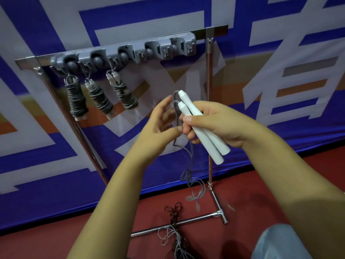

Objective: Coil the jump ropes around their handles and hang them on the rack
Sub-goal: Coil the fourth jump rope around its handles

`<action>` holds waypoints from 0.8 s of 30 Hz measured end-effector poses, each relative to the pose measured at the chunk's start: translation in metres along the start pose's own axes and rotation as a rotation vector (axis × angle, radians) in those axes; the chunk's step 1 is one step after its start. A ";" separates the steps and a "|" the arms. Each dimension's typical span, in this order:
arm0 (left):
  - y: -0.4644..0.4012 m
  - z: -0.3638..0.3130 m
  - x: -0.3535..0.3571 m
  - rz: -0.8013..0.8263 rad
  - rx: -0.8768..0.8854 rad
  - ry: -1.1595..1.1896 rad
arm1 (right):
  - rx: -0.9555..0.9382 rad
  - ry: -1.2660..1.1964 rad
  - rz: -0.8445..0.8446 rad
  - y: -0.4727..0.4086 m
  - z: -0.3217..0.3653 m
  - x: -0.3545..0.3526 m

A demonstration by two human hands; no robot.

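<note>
From the head camera, the right hand (214, 124) was curled round the pair of white plastic jump-rope handles (200, 128), held side by side with their tapered tips pointing up towards the rack. The left hand (158, 126) was mostly open, fingers loosely spread, its thumb and forefinger tip meeting at the thin grey cord (188, 161) just beside the handles; whether it truly pinched the cord I could not tell. That cord hung down uncoiled, its lower part blurred, towards the red floor (56, 240).

The grey plastic rack with ball clips (130, 53), mounted on a chrome rail stand (210, 109), already carried three coiled grey ropes (100, 98) on its left side; the clips to the right looked free.

The likely trouble: the slack cord could catch on the stand's upright or its foot bar (186, 222), or tangle with the loose ropes heaped on the floor (175, 230), since it dangled close to both. There was open room between the hands and the hung ropes.
</note>
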State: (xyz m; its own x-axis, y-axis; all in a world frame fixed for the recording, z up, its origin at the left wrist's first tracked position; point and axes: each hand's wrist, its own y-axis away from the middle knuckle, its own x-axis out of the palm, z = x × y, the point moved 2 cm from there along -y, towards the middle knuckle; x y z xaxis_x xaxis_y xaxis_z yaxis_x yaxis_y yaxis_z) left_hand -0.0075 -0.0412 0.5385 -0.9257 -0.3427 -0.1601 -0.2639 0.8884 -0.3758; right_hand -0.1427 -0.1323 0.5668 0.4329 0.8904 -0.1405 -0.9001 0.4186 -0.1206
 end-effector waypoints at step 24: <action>-0.021 -0.047 0.013 0.028 0.059 -0.021 | -0.025 -0.471 0.067 0.032 -0.038 0.015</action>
State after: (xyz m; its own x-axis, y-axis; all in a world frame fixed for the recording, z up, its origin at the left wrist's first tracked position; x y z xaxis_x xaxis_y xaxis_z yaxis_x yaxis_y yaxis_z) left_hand -0.0272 -0.0500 0.5873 -0.9265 -0.3249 -0.1899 -0.2210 0.8783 -0.4240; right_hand -0.1629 -0.1120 0.5234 0.2999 0.9019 0.3110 -0.9213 0.3584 -0.1510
